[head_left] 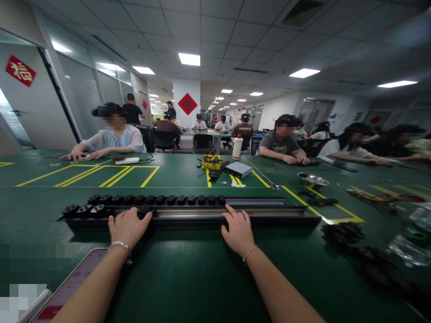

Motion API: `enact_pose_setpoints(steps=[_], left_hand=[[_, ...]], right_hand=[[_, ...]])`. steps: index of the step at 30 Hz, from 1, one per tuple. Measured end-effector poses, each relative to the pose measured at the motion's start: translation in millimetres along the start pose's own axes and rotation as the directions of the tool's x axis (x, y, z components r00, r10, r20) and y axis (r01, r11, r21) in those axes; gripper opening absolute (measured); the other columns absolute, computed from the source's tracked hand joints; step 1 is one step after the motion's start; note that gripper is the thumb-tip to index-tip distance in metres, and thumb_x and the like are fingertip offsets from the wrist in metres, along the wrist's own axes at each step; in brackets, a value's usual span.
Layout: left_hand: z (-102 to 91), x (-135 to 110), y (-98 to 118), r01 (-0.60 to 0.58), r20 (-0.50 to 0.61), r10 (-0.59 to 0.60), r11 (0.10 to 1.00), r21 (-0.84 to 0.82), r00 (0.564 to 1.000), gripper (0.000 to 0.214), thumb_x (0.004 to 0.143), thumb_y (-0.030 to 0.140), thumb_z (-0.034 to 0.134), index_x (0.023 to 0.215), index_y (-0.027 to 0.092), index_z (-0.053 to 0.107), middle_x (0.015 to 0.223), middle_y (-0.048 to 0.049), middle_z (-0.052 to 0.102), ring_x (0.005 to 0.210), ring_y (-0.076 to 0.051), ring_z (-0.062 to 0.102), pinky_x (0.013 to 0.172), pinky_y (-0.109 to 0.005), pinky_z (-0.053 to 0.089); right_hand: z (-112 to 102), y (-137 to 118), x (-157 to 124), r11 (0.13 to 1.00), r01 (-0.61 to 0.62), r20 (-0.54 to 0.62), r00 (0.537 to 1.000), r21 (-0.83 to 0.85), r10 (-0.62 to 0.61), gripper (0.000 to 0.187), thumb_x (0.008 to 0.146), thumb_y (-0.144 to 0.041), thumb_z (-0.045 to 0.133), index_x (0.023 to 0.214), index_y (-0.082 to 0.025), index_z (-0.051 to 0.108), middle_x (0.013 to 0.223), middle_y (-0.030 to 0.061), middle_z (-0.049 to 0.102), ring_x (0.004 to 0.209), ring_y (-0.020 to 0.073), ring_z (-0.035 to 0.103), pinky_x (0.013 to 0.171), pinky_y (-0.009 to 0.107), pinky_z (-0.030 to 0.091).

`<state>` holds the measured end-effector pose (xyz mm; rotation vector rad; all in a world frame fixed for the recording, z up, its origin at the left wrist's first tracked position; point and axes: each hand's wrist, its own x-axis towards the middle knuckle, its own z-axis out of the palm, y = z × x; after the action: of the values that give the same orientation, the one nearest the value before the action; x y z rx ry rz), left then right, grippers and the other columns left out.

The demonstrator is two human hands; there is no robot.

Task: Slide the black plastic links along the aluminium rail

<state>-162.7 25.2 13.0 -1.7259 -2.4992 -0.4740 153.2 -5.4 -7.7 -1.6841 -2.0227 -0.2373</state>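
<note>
A long black metal channel lies across the green table in front of me. Behind its front wall runs a row of black socket modules, ending near the right hand. Three more modules sit at the channel's left end. My left hand is closed on a black socket module between thumb and fingers, over the channel's left part. My right hand grips the channel, thumb at the front wall and index finger reaching to the back, close to the last module of the row.
A phone lies under my left forearm. Dark parts and a clear plastic bottle are at right. Farther back stand a metal bowl, a grey box, a yellow box and a white bottle. Several people sit opposite.
</note>
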Motion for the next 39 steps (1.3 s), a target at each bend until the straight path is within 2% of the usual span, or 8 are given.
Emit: enact_pose_setpoints(steps=[10,27,39], left_hand=[[-0.5,-0.4,-0.2,0.001,0.012,-0.001,1.0,-0.018,1.0,0.054,0.07,0.06,0.033,0.09,0.017,0.059,0.107,-0.0168,0.061,0.111,-0.034,0.046,0.1,-0.051,0.02],[-2.4,-2.3,1.1,0.016,0.044,-0.015,0.999,-0.031,0.999,0.051,0.07,0.061,0.032,0.086,0.02,0.057,0.108,-0.0144,0.06,0.114,-0.033,0.043,0.102,-0.051,0.017],[-3.3,-2.0,1.0,0.019,0.052,-0.017,0.999,-0.034,0.998,0.055,0.069,0.062,0.031,0.094,0.02,0.057,0.111,-0.0146,0.059,0.116,-0.033,0.041,0.102,-0.051,0.017]], right_hand=[[0.2,0.2,-0.4,1.0,0.0,0.006,1.0,-0.008,0.0,0.028,0.075,-0.028,0.048,0.101,-0.026,0.057,0.132,0.0004,0.045,0.104,0.0193,0.046,0.102,0.04,0.016],[1.3,0.6,0.2,1.0,-0.002,0.002,1.0,-0.002,0.002,0.029,0.075,-0.028,0.048,0.102,-0.026,0.058,0.132,0.0003,0.044,0.104,0.0195,0.046,0.102,0.04,0.015],[2.3,1.3,-0.1,1.0,0.002,-0.012,1.0,0.004,-0.002,0.028,0.074,-0.027,0.049,0.101,-0.026,0.058,0.132,-0.0001,0.045,0.103,0.0192,0.046,0.102,0.039,0.016]])
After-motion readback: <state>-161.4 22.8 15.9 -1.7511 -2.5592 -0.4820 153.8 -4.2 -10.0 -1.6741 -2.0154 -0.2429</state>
